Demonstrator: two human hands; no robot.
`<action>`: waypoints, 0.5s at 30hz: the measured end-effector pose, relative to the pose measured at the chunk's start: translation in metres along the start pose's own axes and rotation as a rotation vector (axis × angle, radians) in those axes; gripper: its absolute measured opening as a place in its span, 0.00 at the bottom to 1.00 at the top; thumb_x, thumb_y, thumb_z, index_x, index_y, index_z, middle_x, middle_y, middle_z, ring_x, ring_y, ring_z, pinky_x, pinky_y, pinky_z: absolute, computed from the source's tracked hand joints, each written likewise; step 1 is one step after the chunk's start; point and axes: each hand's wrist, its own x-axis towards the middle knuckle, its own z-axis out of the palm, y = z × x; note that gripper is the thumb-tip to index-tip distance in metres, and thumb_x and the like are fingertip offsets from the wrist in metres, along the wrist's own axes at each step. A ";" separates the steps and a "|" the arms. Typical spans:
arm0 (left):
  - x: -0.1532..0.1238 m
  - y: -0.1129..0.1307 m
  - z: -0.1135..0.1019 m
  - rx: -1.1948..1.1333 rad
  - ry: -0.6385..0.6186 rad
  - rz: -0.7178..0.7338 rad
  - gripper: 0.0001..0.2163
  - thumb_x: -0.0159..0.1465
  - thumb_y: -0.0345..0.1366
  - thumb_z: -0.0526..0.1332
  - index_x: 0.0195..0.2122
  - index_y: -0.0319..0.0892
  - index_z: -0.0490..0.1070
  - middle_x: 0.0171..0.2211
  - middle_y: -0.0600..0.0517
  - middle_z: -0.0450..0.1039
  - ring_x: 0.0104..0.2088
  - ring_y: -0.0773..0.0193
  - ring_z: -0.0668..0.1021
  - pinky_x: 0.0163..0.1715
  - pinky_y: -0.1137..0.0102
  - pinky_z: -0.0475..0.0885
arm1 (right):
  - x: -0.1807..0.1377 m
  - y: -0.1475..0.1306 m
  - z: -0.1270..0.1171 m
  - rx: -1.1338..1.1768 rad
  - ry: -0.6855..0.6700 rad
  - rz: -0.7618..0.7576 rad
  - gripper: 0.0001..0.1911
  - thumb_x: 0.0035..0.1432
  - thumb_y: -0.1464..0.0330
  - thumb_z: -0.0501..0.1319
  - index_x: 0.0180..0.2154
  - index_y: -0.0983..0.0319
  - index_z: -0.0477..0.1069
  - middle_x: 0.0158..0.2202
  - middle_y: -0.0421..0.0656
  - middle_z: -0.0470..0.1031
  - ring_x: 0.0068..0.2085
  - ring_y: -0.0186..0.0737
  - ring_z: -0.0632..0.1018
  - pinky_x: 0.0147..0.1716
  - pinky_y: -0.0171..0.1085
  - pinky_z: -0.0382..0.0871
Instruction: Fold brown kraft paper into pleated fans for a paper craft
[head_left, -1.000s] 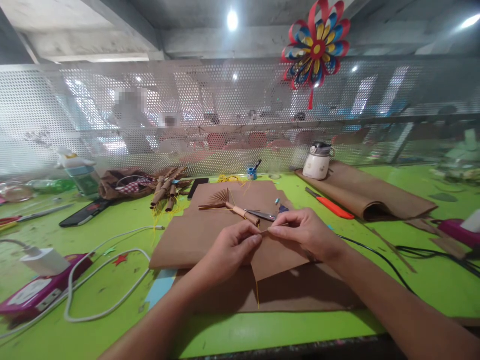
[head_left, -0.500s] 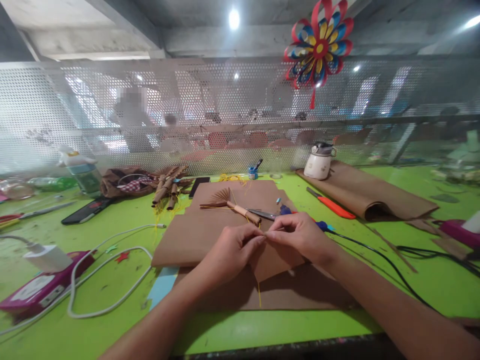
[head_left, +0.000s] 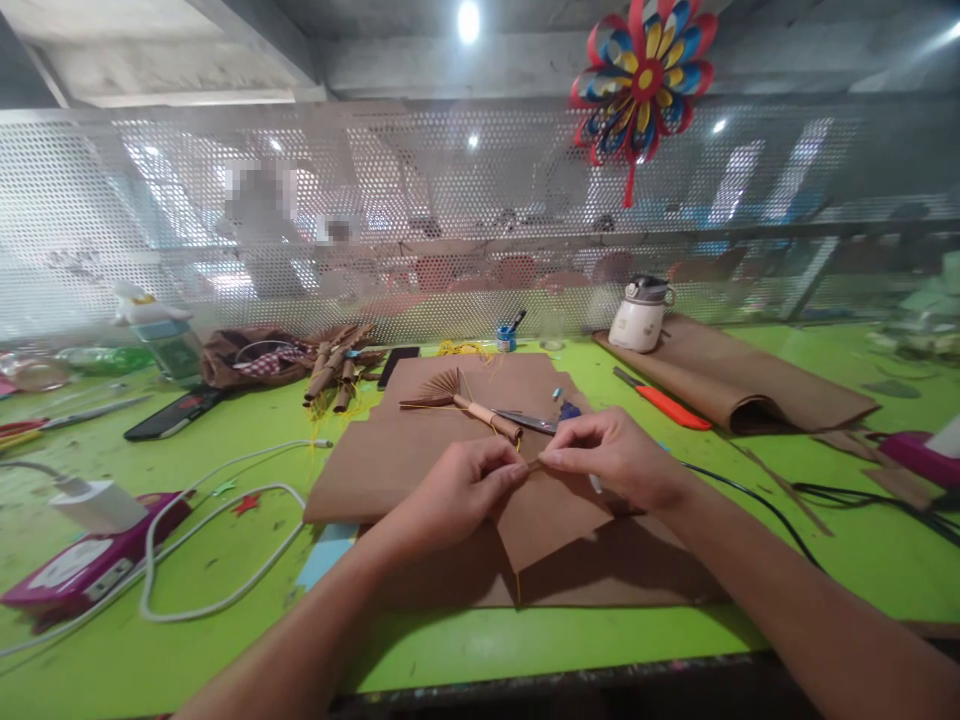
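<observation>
My left hand [head_left: 480, 478] and my right hand [head_left: 604, 455] face each other over the middle of the table, both closed in a pinch. Between them they grip the far edge of a small brown paper sheet [head_left: 551, 520], which tilts down toward me. A yellow thread [head_left: 518, 588] shows below its near corner. Just beyond my hands lies a rolled paper tube with a pleated fan end [head_left: 487, 412], tied with yellow thread. Scissors [head_left: 529, 422] rest beside the tube, their handles partly hidden behind my right hand. Larger brown paper sheets [head_left: 375, 470] lie underneath.
At left are a white cable [head_left: 217, 608], a purple power strip [head_left: 82, 575] and a phone [head_left: 172, 412]. Behind lie bundled paper tubes [head_left: 330, 372] and a blue jar [head_left: 507, 338]. At right are an orange-handled cutter [head_left: 671, 406], a large paper roll [head_left: 739, 385] and a white flask [head_left: 639, 318].
My right hand has shifted slightly right, leaving a small gap between my fingertips along the paper's edge. The view has tilted a little. Both hands keep their pinch.
</observation>
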 end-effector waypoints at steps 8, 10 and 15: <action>0.002 0.003 -0.006 -0.107 -0.079 -0.143 0.13 0.61 0.44 0.56 0.26 0.39 0.64 0.17 0.59 0.60 0.18 0.73 0.63 0.18 0.78 0.57 | 0.003 0.003 -0.006 -0.079 -0.068 -0.010 0.14 0.50 0.61 0.62 0.24 0.66 0.72 0.20 0.37 0.64 0.24 0.30 0.62 0.25 0.33 0.53; 0.002 0.002 -0.007 -0.164 -0.098 -0.194 0.12 0.60 0.44 0.57 0.28 0.39 0.65 0.19 0.58 0.64 0.19 0.73 0.67 0.19 0.78 0.60 | 0.004 0.004 -0.010 -0.103 -0.058 -0.001 0.15 0.51 0.60 0.61 0.24 0.66 0.72 0.19 0.37 0.63 0.23 0.30 0.61 0.24 0.33 0.52; 0.003 -0.002 -0.011 -0.225 -0.101 -0.243 0.12 0.59 0.43 0.58 0.28 0.39 0.65 0.21 0.55 0.70 0.22 0.70 0.72 0.22 0.76 0.65 | 0.006 0.005 -0.015 -0.091 -0.038 0.047 0.17 0.51 0.57 0.60 0.26 0.66 0.72 0.20 0.37 0.63 0.24 0.30 0.62 0.25 0.32 0.53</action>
